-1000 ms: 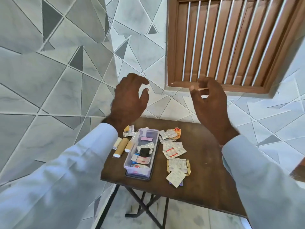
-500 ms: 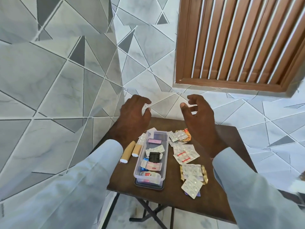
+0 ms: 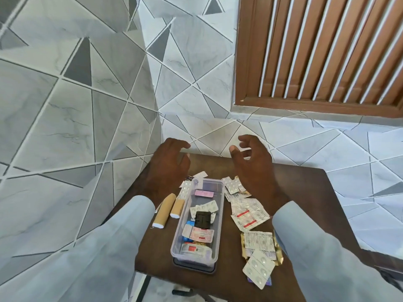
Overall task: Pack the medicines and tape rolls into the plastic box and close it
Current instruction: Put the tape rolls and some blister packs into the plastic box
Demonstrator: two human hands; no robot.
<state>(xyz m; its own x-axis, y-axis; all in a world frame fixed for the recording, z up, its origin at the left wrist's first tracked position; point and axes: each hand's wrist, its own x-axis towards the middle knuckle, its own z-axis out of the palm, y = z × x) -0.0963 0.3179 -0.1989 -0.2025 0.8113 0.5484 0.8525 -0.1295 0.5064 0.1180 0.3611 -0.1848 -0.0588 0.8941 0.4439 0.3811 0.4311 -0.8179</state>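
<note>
brown tape rolls (image 3: 167, 209) beside plastic box (image 3: 219, 216)

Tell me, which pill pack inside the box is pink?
The small pink pack at the plastic box's far end; the other packs inside are silver, black or white with red.

A person's two hands hover over a small dark wooden table (image 3: 305, 192) set against a grey geometric-tiled wall (image 3: 87, 94). The left hand (image 3: 168, 166) and right hand (image 3: 253, 168) hold nothing, fingers loosely curled. Between them sits a clear plastic box (image 3: 220, 205), lid off, holding several blister packs. Two tan tape rolls (image 3: 165, 210) lie left of it; loose medicine strips (image 3: 248, 214) lie to its right. A brown louvred shutter (image 3: 322, 53) is upper right.
</note>
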